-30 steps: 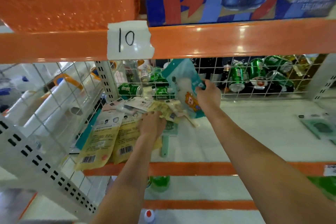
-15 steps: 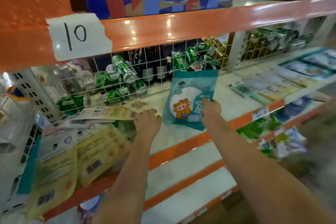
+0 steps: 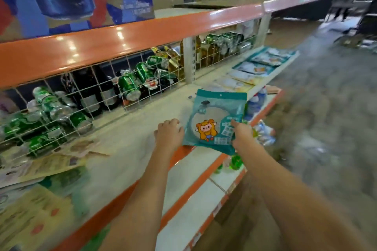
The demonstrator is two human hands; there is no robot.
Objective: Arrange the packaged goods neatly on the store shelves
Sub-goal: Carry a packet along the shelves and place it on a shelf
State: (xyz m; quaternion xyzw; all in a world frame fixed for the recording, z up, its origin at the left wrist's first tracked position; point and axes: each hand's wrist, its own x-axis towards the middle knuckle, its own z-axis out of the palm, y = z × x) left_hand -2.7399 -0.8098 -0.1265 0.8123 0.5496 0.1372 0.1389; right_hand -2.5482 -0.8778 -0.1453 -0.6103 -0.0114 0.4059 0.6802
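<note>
A teal packet with an orange cartoon figure hangs over the front edge of the white shelf. My right hand pinches its lower right corner, thumb on top. To the packet's left, my left hand hovers over the shelf with loosely curled fingers, holding nothing and touching the packet's left edge. A loose heap of yellow and white packets lies at the shelf's left end. Flat packets in a row cover the shelf section to the right.
A wire grid backs the shelf, with green cans and dark bottles behind it. An orange beam runs overhead. Lower shelves with bottles sit below. The grey aisle floor opens to the right.
I have moved right along the shelf. My right hand carried the teal packet away from the heap, and my left hand left the heap and came up beside the packet.
</note>
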